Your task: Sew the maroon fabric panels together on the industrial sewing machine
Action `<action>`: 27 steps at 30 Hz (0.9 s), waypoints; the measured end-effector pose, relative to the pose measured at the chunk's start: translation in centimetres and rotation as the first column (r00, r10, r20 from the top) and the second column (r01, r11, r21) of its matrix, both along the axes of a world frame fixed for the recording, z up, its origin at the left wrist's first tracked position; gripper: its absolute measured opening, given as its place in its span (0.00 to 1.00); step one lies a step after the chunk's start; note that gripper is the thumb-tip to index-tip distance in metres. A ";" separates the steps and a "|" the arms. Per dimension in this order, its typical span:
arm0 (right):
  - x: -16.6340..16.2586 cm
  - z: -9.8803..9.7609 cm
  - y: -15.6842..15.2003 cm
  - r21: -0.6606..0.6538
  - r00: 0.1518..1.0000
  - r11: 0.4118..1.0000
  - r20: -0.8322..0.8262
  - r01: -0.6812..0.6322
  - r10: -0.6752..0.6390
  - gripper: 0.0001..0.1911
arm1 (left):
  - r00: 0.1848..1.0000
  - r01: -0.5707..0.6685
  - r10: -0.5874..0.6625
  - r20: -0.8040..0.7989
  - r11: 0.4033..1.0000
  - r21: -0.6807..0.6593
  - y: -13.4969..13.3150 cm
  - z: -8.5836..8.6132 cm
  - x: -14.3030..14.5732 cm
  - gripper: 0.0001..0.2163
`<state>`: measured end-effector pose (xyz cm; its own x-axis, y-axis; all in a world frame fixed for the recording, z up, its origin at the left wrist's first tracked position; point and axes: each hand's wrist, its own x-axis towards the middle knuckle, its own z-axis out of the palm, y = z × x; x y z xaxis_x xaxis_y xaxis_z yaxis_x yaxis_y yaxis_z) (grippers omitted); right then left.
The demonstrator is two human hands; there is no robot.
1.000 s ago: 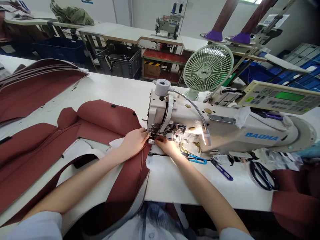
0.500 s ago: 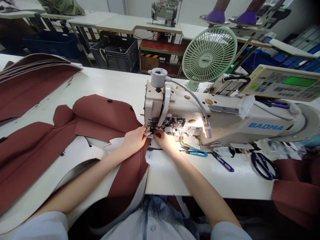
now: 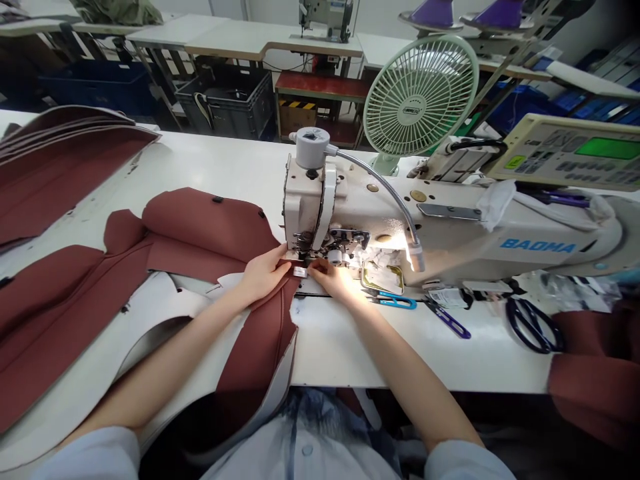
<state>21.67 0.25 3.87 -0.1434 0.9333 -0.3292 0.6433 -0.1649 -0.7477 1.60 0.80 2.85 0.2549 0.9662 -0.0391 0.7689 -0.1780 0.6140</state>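
Observation:
My left hand [image 3: 263,275] lies on the brown-red padded fabric [image 3: 260,333], just left of the needle area of the sewing machine [image 3: 310,200]. Its fingers are stretched out and its thumb stands apart from them. A small white label [image 3: 300,272] rests on the fabric between my two hands, below the presser foot. Right of the label, my right hand [image 3: 336,278] has its thumb and fingertips pinched together at the fabric's edge; what they grip is hidden. The fabric spreads left over the table and hangs off the front edge, showing its pale backing.
Blue thread snips [image 3: 395,301], purple snips [image 3: 450,321] and dark-handled scissors [image 3: 534,325] lie right of my right hand. A green fan [image 3: 420,97] stands behind the machine. Stacked fabric panels [image 3: 65,160] lie at the left, and a control panel [image 3: 570,152] at the right.
My left hand has shifted slightly left and its thumb has come off the white label, which now shows more fully. My right hand stays pinched beside it. The view has tilted a little.

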 end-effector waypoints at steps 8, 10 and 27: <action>0.6 0.4 0.2 -0.093 0.972 0.996 -0.233 -0.006 -0.016 0.14 | 0.963 0.142 -0.128 0.238 0.989 -0.040 0.1 0.8 -0.7 0.16; 0.5 0.5 0.1 -0.087 0.968 0.996 -0.249 0.000 -0.021 0.14 | 0.968 0.130 -0.113 0.225 0.990 -0.062 0.0 1.0 -0.6 0.17; -0.5 -1.1 -0.1 0.028 0.955 0.999 -0.297 -0.017 0.024 0.14 | 0.899 0.182 -0.180 0.399 0.983 0.032 0.3 -0.1 -0.4 0.13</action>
<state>21.14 0.13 2.75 -0.2506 0.9365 -0.2453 0.3942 -0.1327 -0.9094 1.16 1.15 2.72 0.4209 0.9019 0.0965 0.4146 -0.2859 0.8639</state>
